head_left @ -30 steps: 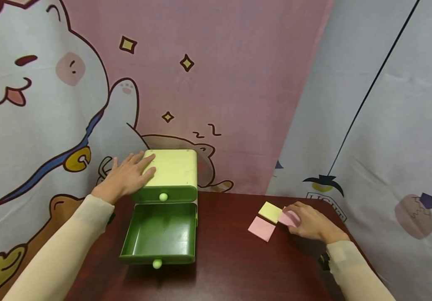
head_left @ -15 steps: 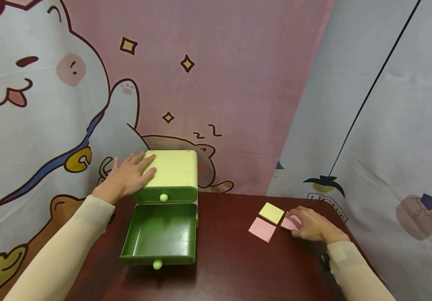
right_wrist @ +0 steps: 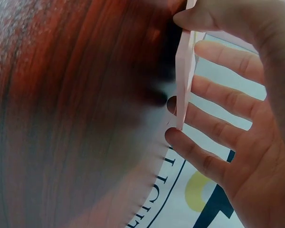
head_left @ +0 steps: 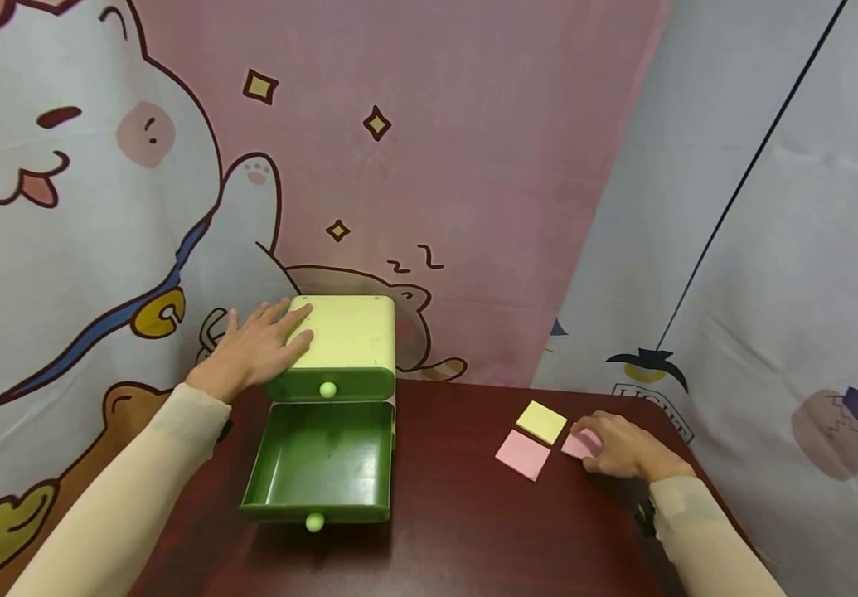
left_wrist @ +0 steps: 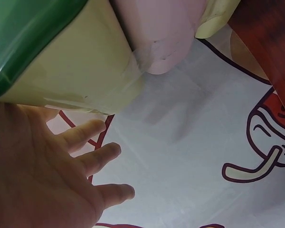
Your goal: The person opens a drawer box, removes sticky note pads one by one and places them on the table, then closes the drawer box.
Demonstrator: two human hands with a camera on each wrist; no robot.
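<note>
In the head view my left hand (head_left: pixel 253 348) rests with spread fingers on the top left edge of a small drawer cabinet (head_left: pixel 346 332), pale yellow with green drawers. The lower green drawer (head_left: pixel 324 456) is pulled out, with bare inside showing. At the right, my right hand (head_left: pixel 626 444) holds a pink sticky note pad (head_left: pixel 579 444) at its edges, low at the tabletop. The right wrist view shows that pad (right_wrist: pixel 182 76) edge-on, thumb at one end and fingertips along the other side. Beside it lie a yellow sticky note pad (head_left: pixel 542 423) and another pink pad (head_left: pixel 522 454).
The dark red-brown table (head_left: pixel 458 514) carries the cabinet and pads. A printed cloth (head_left: pixel 473 166) with cartoon animals hangs behind it, and a pale cloth (head_left: pixel 772 249) hangs along the right. The upper drawer (head_left: pixel 354 384) is pushed in.
The pink pad in my right hand has moved slightly right and toward me, leaving a gap beside the yellow pad. My left hand stays on the cabinet.
</note>
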